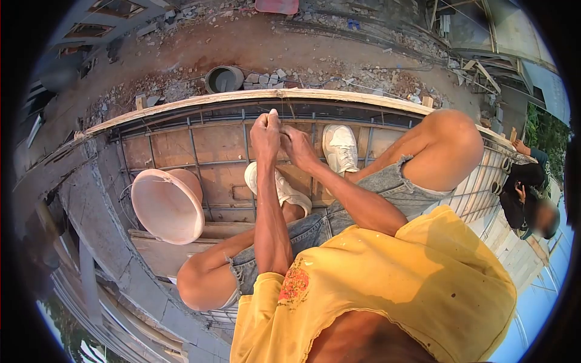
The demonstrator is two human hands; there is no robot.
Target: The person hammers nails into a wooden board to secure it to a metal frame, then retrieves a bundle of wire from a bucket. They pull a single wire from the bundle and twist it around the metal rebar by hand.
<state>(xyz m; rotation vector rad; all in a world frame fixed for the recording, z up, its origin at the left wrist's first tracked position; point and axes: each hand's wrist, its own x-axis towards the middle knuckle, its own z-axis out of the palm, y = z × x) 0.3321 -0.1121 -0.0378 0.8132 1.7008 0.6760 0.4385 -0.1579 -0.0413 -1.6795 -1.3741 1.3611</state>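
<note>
My left hand [265, 136] is closed, its thumb pointing up, just inside a long wooden board [351, 97] that edges the formwork. Right beside it, my right hand [296, 147] has its fingers curled together. Whatever they pinch is hidden or too small to make out; thin wire-like strands show near the board above them. Below both hands runs a grid of steel reinforcing bars [195, 145] over brown plywood panels [227, 181]. My white shoes [340, 148] stand on either side of my right forearm.
A pale pink bucket [166, 209] lies tilted on the left, over the bars. Beyond the board, the lower ground holds rubble and a round tub [224, 80] with grey contents. Another person [529, 193] sits at the far right. A concrete ledge [100, 206] runs along the left.
</note>
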